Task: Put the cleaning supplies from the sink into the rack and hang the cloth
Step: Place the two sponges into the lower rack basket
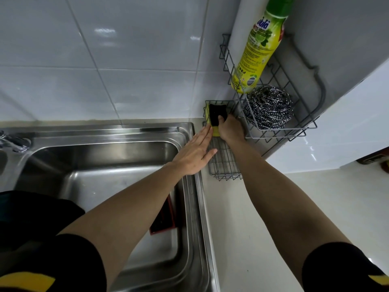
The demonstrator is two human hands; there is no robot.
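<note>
My right hand grips a yellow sponge with a black scouring face, holding it upright at the far end of the lower wire rack basket. My left hand lies flat with fingers together against the basket's left side, fingertips touching the sponge's edge. In the upper wire rack on the wall stand a yellow-green dish soap bottle and a steel wool scourer. A dark cloth with a red edge lies in the steel sink, mostly hidden under my left forearm.
A tap sits at the sink's left rim. White tiles cover the wall behind. A pale counter runs right of the sink, and a white panel stands at the right behind the rack.
</note>
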